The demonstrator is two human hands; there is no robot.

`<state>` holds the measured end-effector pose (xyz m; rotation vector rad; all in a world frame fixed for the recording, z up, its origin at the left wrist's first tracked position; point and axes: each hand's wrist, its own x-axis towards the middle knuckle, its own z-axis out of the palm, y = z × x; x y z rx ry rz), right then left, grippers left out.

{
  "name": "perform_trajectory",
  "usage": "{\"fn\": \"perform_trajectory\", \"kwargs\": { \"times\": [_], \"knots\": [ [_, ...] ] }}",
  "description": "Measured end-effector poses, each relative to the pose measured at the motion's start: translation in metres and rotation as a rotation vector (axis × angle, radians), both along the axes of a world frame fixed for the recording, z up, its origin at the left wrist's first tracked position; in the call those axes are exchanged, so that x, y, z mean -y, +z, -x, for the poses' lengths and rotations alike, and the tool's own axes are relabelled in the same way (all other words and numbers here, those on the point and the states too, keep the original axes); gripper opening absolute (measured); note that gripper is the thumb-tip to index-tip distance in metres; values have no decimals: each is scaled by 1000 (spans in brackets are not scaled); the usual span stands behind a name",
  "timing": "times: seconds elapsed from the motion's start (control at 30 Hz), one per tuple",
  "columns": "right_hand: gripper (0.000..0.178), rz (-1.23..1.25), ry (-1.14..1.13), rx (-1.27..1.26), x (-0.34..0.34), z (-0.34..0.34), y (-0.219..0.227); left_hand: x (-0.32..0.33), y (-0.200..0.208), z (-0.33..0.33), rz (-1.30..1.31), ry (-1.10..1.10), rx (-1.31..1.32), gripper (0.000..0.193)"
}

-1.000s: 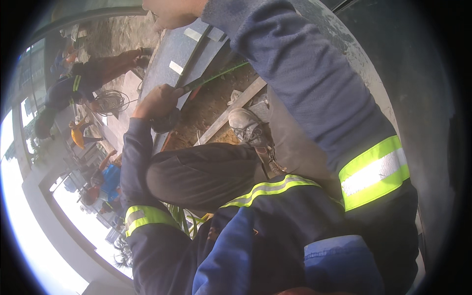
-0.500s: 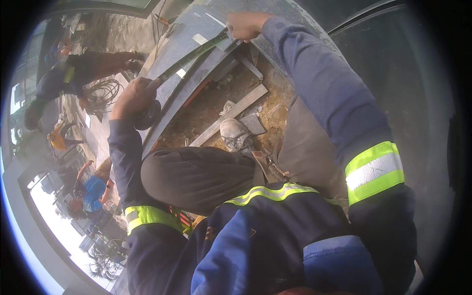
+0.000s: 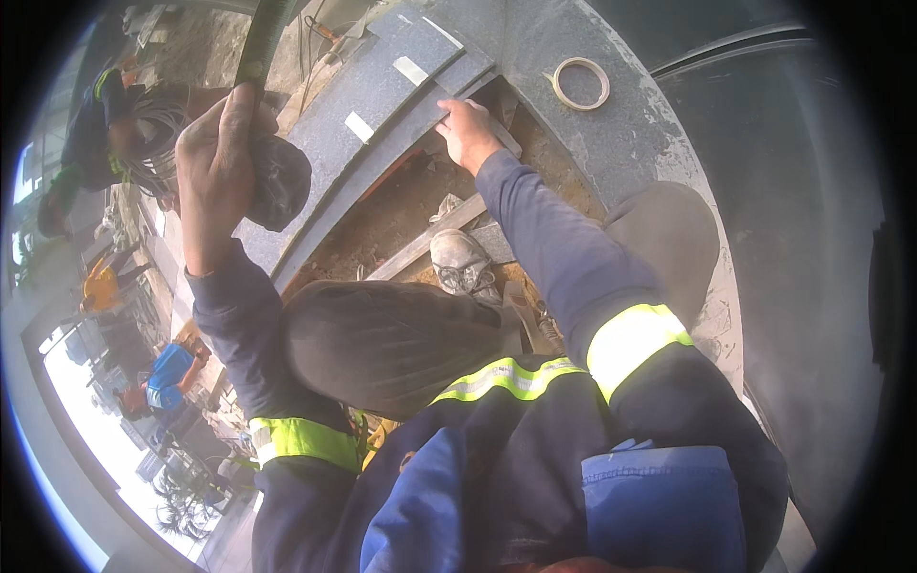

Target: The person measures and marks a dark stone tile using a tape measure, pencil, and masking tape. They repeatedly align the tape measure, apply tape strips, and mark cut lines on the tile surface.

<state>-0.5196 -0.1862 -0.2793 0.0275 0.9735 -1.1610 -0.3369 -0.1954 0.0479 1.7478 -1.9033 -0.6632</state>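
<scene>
The dark, rounded tape measure with a long, flat, dark-green blade (image 3: 283,181) is in the left hand (image 3: 218,170), lifted in front of the left edge of the long grey stone slab (image 3: 320,177); that hand's fingers wrap it, the thumb pressed along the blade. Half a second ago the blade stretched between both hands across the slab; now it runs up out of view, so the slab is no longer spanned. The right hand (image 3: 470,136) has dropped to the slab's lower edge, near its right corner, fingers partly curled; whether they pinch or merely touch, I cannot tell. Beyond, the cream ring-shaped tape roll (image 3: 606,86) shows on the grey ledge (image 3: 535,48), previously behind the sleeve.
</scene>
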Motion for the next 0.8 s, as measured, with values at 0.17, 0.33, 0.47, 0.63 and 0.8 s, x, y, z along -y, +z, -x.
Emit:
{"fn": "perform_trajectory", "kwargs": {
  "times": [0.17,0.33,0.47,0.63,0.8],
  "knots": [
    [35,-130,-178,-13,-13,-43,11,3,-32,-11,-62,-38,135,41],
    [57,-211,211,-270,-42,-69,60,9,-47,-15,-129,-110,273,37],
    [66,-144,439,-191,-50,-76,50,16,-59,-14,-92,-363,428,28],
    [78,-164,137,-428,-33,-56,72,11,-58,-19,-70,-374,503,33],
    [76,-194,-94,-539,-44,-86,43,8,-64,-13,-332,-270,565,37]
  ]
}}
